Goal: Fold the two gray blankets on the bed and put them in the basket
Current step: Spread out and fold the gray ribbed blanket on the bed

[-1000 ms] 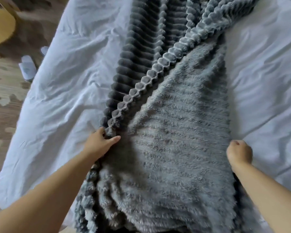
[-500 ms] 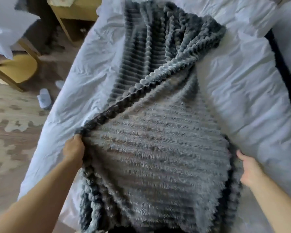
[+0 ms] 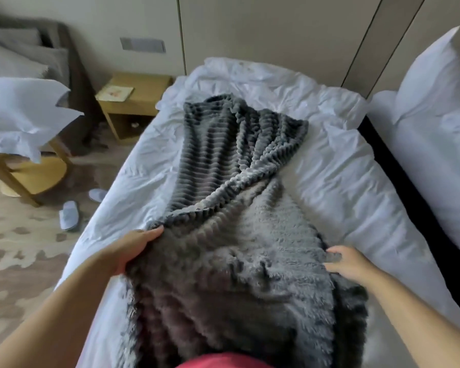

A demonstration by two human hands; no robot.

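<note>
Head view: the gray blanket is lying lengthwise along the middle of the bed, its fuzzy near end reaching the foot edge. The left hand is gripping its left edge, thumb on top, while the right hand is pinching its right edge.

One head-worn wide-angle camera faces forward and down along the bed, close over its near end.

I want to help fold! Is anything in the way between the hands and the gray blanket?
No, nothing. The left hand grips the gray blanket at its left edge and the right hand holds its right edge, on the bed. The basket is out of view, so that path can't be judged.
</note>
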